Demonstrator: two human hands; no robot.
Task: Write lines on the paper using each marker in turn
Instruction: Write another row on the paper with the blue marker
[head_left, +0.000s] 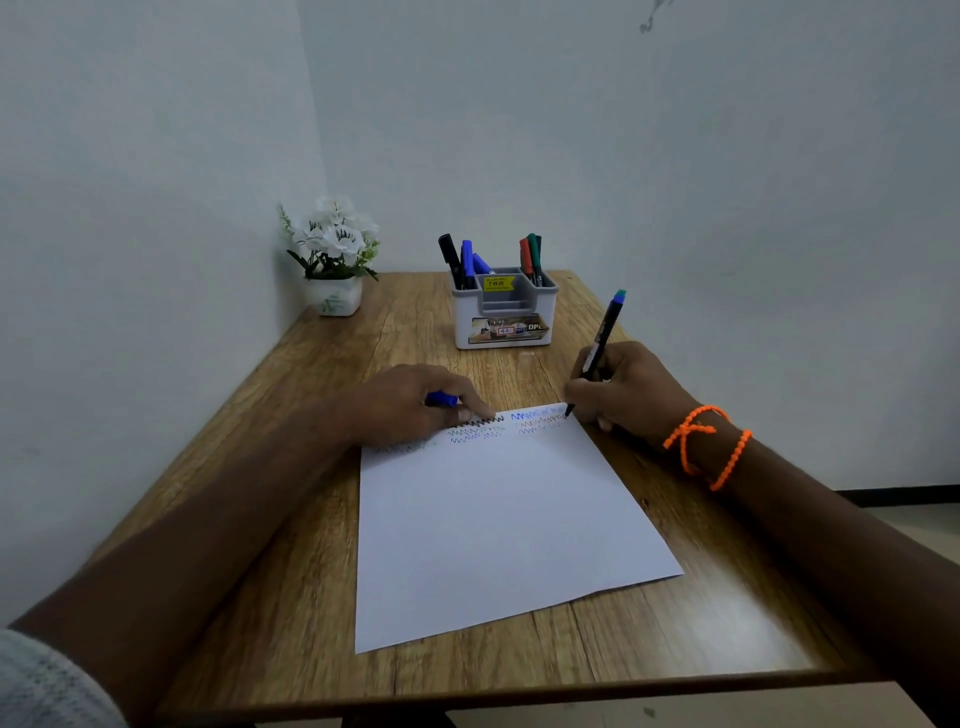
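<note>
A white sheet of paper lies on the wooden table, with several zigzag lines in black, blue and red along its far edge. My right hand grips a dark marker with a blue-green end; its tip touches the paper's far right corner. My left hand rests on the paper's far left part, fingers curled around a blue marker cap. A grey and white holder behind the paper carries black, blue, red and green markers.
A small white pot of white flowers stands in the table's far left corner against the wall. Walls close in behind and to the left. The table's front edge runs near me. An orange bracelet circles my right wrist.
</note>
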